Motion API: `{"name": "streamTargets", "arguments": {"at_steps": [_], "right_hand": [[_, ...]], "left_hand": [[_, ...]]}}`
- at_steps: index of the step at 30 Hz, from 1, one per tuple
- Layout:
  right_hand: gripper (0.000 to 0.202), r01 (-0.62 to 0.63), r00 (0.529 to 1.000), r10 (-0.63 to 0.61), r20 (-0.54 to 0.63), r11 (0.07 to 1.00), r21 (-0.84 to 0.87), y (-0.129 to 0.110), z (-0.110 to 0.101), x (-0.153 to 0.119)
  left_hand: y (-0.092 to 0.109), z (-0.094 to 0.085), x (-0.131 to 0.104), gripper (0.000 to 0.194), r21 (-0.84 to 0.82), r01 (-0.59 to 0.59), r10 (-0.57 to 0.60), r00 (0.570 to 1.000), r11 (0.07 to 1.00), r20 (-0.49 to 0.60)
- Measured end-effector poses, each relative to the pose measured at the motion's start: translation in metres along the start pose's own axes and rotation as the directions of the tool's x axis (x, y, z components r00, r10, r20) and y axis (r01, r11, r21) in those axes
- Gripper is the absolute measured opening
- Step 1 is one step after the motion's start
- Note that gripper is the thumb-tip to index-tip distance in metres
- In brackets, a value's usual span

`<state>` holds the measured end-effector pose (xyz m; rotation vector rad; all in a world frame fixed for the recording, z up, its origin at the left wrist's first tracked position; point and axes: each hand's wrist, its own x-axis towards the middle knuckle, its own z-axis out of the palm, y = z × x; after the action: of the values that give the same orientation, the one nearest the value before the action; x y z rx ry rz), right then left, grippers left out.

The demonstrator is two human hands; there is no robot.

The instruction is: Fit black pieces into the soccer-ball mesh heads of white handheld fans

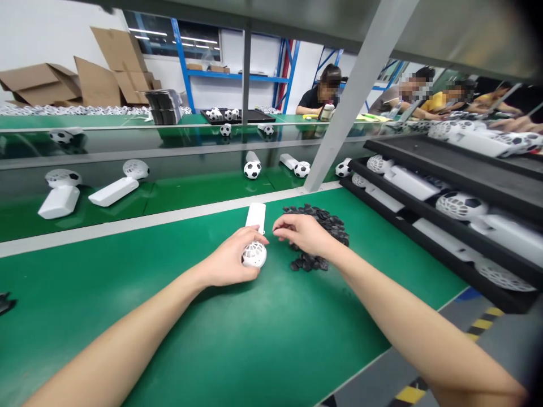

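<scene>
A white handheld device with a round grille head [255,255] and a flat white handle [255,217] lies on the green tabletop [237,339]. Curled around its head is my left hand [231,257], thumb at the near side and fingers across the far side. My right hand [303,233] is just right of the device, thumb and fingertips pinched together; anything between them is too small to make out. Beside and behind that hand spreads a pile of small black pieces [335,226].
Black trays [407,217] holding white devices are stacked at the right. A grey post [360,90] rises behind the pile. Beyond the table edge, more football-patterned devices [252,169] lie on a green belt [190,189]. Several people sit farther back; cardboard boxes [121,51] stand at the back left.
</scene>
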<state>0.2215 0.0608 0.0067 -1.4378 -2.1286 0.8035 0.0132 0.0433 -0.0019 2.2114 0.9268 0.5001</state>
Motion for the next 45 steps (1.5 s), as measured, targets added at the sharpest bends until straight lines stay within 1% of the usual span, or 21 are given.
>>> {"name": "streamTargets", "arguments": {"at_steps": [1, 3, 5, 7, 10, 14, 16, 19, 22, 24, 29, 31, 32, 34, 35, 36, 37, 39, 41, 43, 45], "right_hand": [[0.017, 0.005, 1.000, -0.006, 0.011, 0.996, 0.094, -0.003, 0.000, -0.008], [0.017, 0.054, 0.999, -0.054, 0.000, 0.982, 0.183, -0.008, 0.002, -0.020], [0.012, 0.135, 0.991, -0.128, -0.050, 0.973, 0.188, -0.011, 0.005, -0.027], [0.007, 0.177, 0.984, -0.169, -0.055, 0.959, 0.219, -0.012, 0.010, -0.029], [0.003, 0.181, 0.982, -0.189, -0.003, 0.933, 0.310, -0.012, 0.018, -0.028], [0.006, 0.202, 0.978, -0.208, -0.019, 0.921, 0.334, -0.012, 0.030, -0.026], [0.009, 0.180, 0.983, -0.181, -0.030, 0.917, 0.356, -0.012, 0.034, -0.025], [0.015, 0.088, 0.996, -0.089, -0.017, 0.906, 0.414, -0.011, 0.035, -0.022], [0.023, -0.032, 0.999, 0.008, 0.051, 0.867, 0.497, -0.011, 0.036, -0.019], [0.028, -0.083, 0.994, 0.036, 0.100, 0.848, 0.523, -0.011, 0.037, -0.017], [0.031, -0.092, 0.993, 0.038, 0.112, 0.844, 0.529, -0.010, 0.037, -0.016], [0.029, -0.096, 0.991, 0.043, 0.124, 0.883, 0.459, -0.006, 0.027, -0.016], [0.027, -0.103, 0.992, 0.070, 0.101, 0.923, 0.370, -0.002, 0.019, -0.016], [0.022, -0.183, 0.982, 0.186, -0.034, 0.979, 0.085, 0.007, 0.002, -0.018], [0.020, -0.268, 0.958, 0.256, -0.127, 0.960, -0.084, 0.011, -0.007, -0.019], [0.019, -0.353, 0.930, 0.311, -0.193, 0.905, -0.240, 0.015, -0.014, -0.020], [0.017, -0.412, 0.909, 0.349, -0.227, 0.833, -0.369, 0.017, -0.019, -0.021], [0.012, -0.424, 0.904, 0.380, -0.198, 0.729, -0.537, 0.017, -0.022, -0.022], [0.013, -0.375, 0.919, 0.364, -0.151, 0.694, -0.615, 0.011, -0.018, -0.022], [0.016, -0.350, 0.928, 0.346, -0.140, 0.677, -0.648, 0.003, -0.011, -0.022], [0.018, -0.334, 0.932, 0.338, -0.132, 0.657, -0.676, -0.004, -0.005, -0.023]], "left_hand": [[0.001, 0.002, 0.000, 0.050, -0.001, 0.001, -0.001, 1.000, 1.000, -0.009], [0.000, 0.005, 0.000, 0.054, -0.002, 0.032, -0.032, 0.999, 0.999, -0.041], [-0.001, 0.007, 0.001, 0.054, -0.014, 0.071, -0.072, 0.996, 0.997, -0.056], [-0.002, 0.007, 0.001, 0.052, -0.030, 0.086, -0.087, 0.995, 0.996, -0.044], [-0.002, 0.007, 0.002, 0.051, -0.040, 0.076, -0.078, 0.996, 0.996, -0.035], [-0.002, 0.007, 0.002, 0.054, -0.054, 0.087, -0.088, 0.996, 0.995, -0.027], [-0.002, 0.006, 0.002, 0.055, -0.067, 0.089, -0.090, 0.996, 0.994, -0.021], [0.000, 0.006, 0.003, 0.050, -0.056, 0.081, -0.082, 0.996, 0.995, -0.022], [0.004, 0.007, 0.005, 0.043, -0.012, 0.092, -0.093, 0.995, 0.996, -0.047], [0.006, 0.008, 0.005, 0.040, 0.011, 0.111, -0.110, 0.992, 0.994, -0.065], [0.007, 0.009, 0.005, 0.038, 0.024, 0.115, -0.113, 0.991, 0.993, -0.076], [0.006, 0.009, 0.004, 0.040, 0.027, 0.129, -0.126, 0.988, 0.991, -0.087], [0.005, 0.009, 0.004, 0.042, 0.023, 0.137, -0.135, 0.987, 0.990, -0.087], [0.003, 0.009, 0.004, 0.045, 0.002, 0.143, -0.143, 0.987, 0.990, -0.072], [0.002, 0.009, 0.004, 0.046, -0.013, 0.141, -0.142, 0.988, 0.990, -0.066], [0.001, 0.010, 0.004, 0.046, -0.027, 0.141, -0.142, 0.988, 0.990, -0.065], [0.001, 0.010, 0.005, 0.047, -0.038, 0.144, -0.146, 0.987, 0.989, -0.073], [0.001, 0.010, 0.005, 0.046, -0.040, 0.150, -0.153, 0.983, 0.988, -0.100], [0.002, 0.009, 0.005, 0.044, -0.029, 0.132, -0.134, 0.987, 0.991, -0.089], [0.002, 0.005, 0.005, 0.042, -0.014, 0.100, -0.100, 0.995, 0.995, -0.030], [0.002, -0.002, 0.004, 0.044, 0.002, 0.106, -0.106, 0.994, 0.994, 0.029]]}}
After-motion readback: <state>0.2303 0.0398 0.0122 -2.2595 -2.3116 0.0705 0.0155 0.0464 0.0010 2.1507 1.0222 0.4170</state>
